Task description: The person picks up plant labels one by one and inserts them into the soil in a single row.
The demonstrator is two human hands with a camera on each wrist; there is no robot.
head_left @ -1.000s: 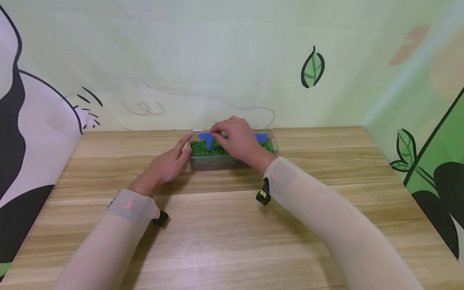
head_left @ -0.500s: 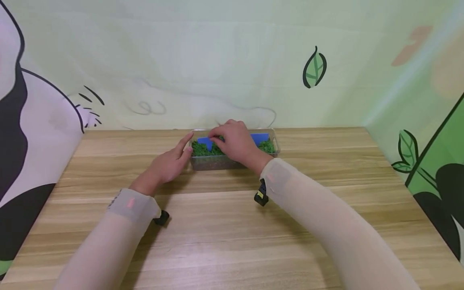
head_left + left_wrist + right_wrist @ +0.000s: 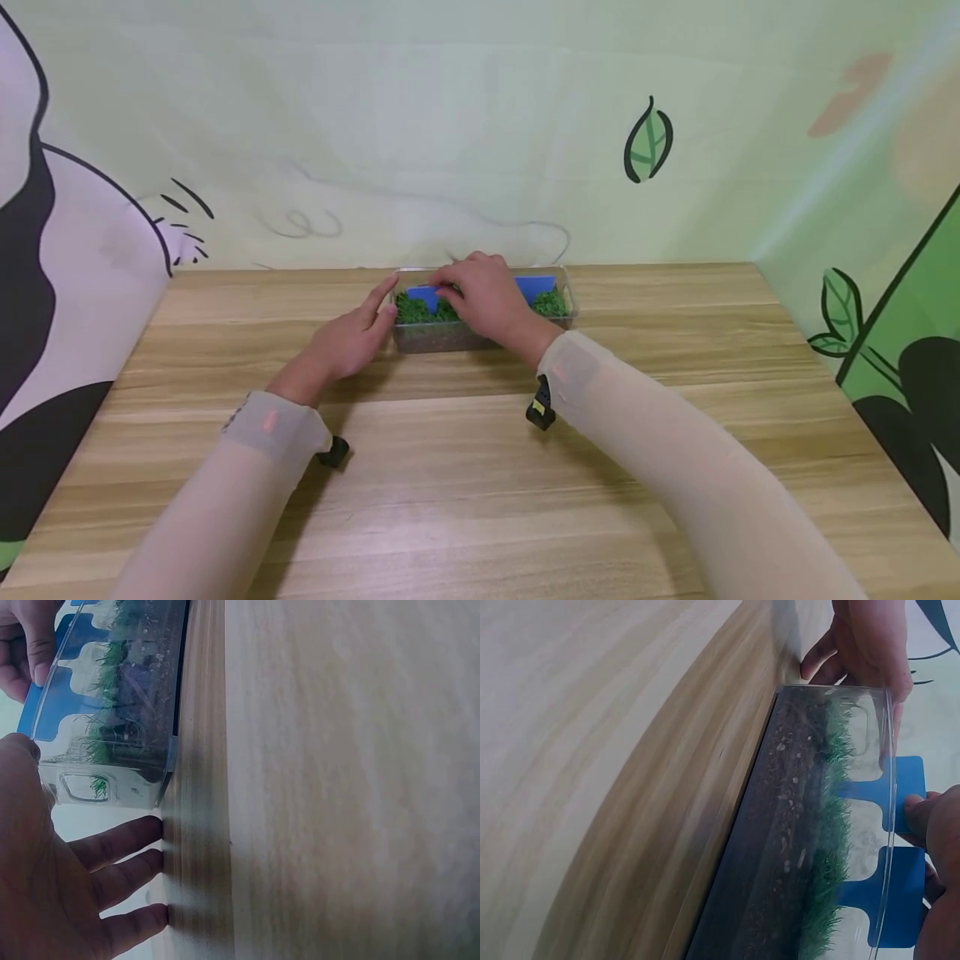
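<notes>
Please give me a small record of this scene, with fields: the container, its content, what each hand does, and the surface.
container: clear plastic box, rectangular
content: green grass over dark soil, blue plant tags
left hand: fingers straight, touching the box's left end
right hand: over the box, fingertips on a blue tag
surface: wooden table

Blue marker [image 3: 424, 296] lower in grass [image 3: 420, 311].

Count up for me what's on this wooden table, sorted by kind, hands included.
Hands, left hand and right hand: 2
Clear plastic rectangular box: 1
Green grass patch inside it: 1
Blue T-shaped plant labels: 2 showing in the head view; the right hand may hide more
Total: 6
</notes>
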